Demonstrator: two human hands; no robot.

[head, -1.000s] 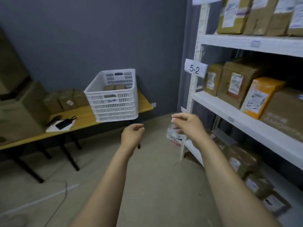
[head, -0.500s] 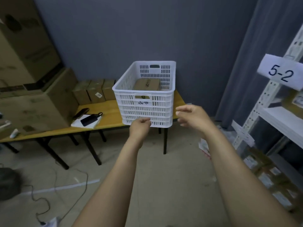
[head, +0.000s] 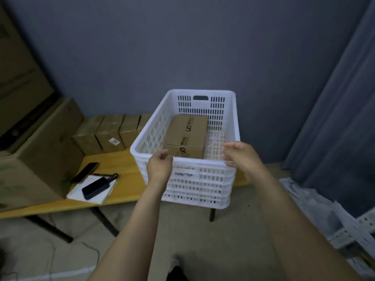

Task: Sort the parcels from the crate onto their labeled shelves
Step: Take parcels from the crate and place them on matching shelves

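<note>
On the right end of a yellow wooden counter stands a white slatted plastic crate, its near wall facing the camera and a handle slot in its far wall. One brown cardboard parcel lies flat inside it, lengthwise along the left side and close to the near wall, with black printing on its top and its front face. Both bare forearms reach forward toward the crate's near rim. The left hand sits in front of the rim near its middle, fingers loosely curled toward the thumb and holding nothing. The right hand is at the near right corner, slightly blurred, fingers half bent and apart, also holding nothing. Whether either hand touches the plastic cannot be told from this angle. Left of the crate, a row of small brown boxes stands along the back of the counter, and a large cardboard box takes up the far left end. Between them and the near edge lies a white notepad with a dark power bank resting on it, and a black phone just beside the pad. A grey curtain hangs at the right, with white perforated metal shelf parts on the floor below it.
</note>
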